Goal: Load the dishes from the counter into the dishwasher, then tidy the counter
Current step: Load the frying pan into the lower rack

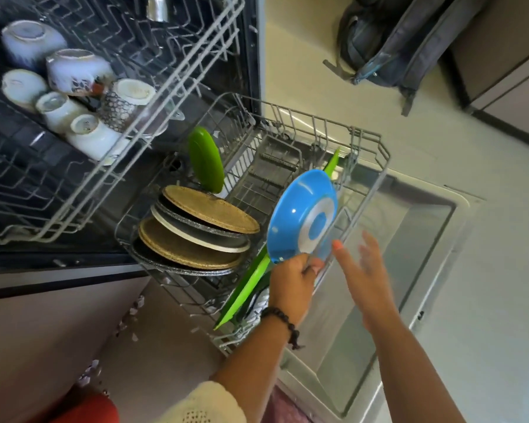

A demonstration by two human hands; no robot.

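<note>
1. The left hand [293,282] grips the bottom rim of a blue bowl [303,219], holding it on edge over the lower rack [376,190]; it is not yet slotted in.
2. The right hand [364,270] hovers just beside it, fingers spread, holding nothing.
3. Beyond the left hand, plates [196,236] and a green plate [205,160] already stand racked.
4. Farther off, cups [74,96] fill the upper rack (the counter is out of view, so what remains is unclear).

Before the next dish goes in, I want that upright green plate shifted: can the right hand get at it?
Probably not directly: the blue plate held by the left hand stands between the open right hand and the green plate.
</note>
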